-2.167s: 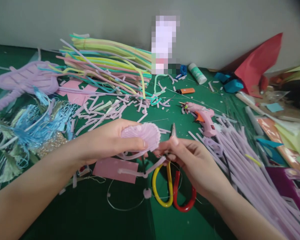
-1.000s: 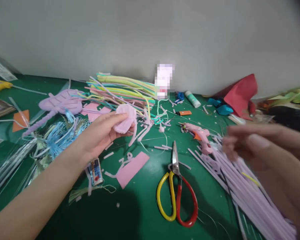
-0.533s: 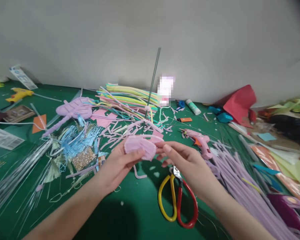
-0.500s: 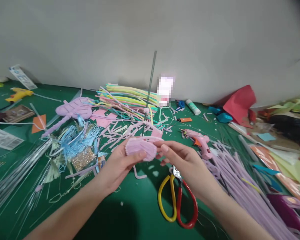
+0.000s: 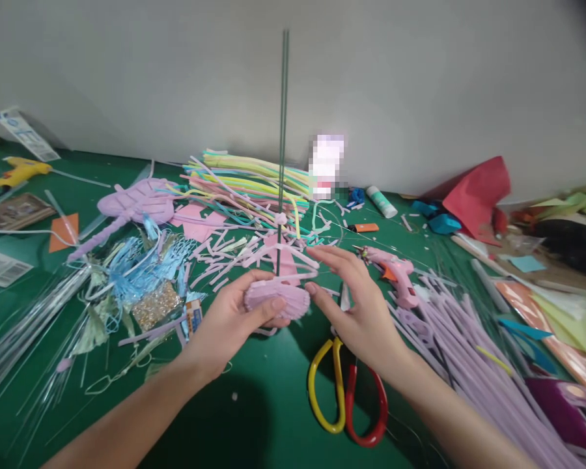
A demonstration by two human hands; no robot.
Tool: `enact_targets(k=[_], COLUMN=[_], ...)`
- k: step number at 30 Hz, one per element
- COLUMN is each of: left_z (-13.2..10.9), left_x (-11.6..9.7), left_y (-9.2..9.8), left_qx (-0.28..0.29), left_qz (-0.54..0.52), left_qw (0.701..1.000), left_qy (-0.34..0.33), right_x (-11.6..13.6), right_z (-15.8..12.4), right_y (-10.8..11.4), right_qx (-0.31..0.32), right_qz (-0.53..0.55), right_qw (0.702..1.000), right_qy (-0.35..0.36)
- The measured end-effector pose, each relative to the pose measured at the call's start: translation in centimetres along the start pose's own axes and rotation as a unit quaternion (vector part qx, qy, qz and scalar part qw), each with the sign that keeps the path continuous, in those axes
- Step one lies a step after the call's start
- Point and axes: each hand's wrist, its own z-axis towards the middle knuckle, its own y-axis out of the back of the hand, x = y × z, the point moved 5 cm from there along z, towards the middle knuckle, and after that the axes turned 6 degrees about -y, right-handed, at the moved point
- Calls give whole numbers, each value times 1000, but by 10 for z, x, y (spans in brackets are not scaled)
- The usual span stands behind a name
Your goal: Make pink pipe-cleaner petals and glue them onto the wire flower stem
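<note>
My left hand (image 5: 234, 319) grips a lilac pipe-cleaner petal piece (image 5: 277, 298) over the green table. A thin dark green wire stem (image 5: 283, 130) rises nearly upright out of that piece, with loose lilac strands (image 5: 293, 251) wrapped around its lower part. My right hand (image 5: 356, 306) hovers just right of the piece, fingers spread, fingertips close to the strands and holding nothing. Scissors with one yellow and one red handle (image 5: 346, 397) lie on the table beneath my right wrist.
A pink glue gun (image 5: 395, 270) lies right of my hands. Long lilac pipe cleaners (image 5: 478, 352) fill the right side; a bundle of pastel ones (image 5: 244, 185) lies behind. Cut scraps, blue tassels (image 5: 137, 267), a lilac leaf shape (image 5: 137, 202), red paper (image 5: 478, 189) and a yellow glue gun (image 5: 19, 170) surround them.
The wire stem has swung from tilted to nearly upright and reaches higher. My right hand has let go of the piece and opened. My left hand keeps its hold, slightly lower.
</note>
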Motion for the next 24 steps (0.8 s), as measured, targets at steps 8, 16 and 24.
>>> enact_targets(k=[8,16,24], left_z=[-1,3,10], left_x=[0,-9,-28], left_y=[-1,6,32], left_qx=[11,-14,-105], left_qz=[-64,-138,-172], left_qw=[998,989,974], left_qy=[-6,-48,-99], right_x=[1,15,24], right_z=[-6,-7,-11], right_y=[-1,24,51], right_qx=[104,60,53], right_qz=[-7,-83,-85], right_qw=[994,993,995], right_qy=[42,53,11])
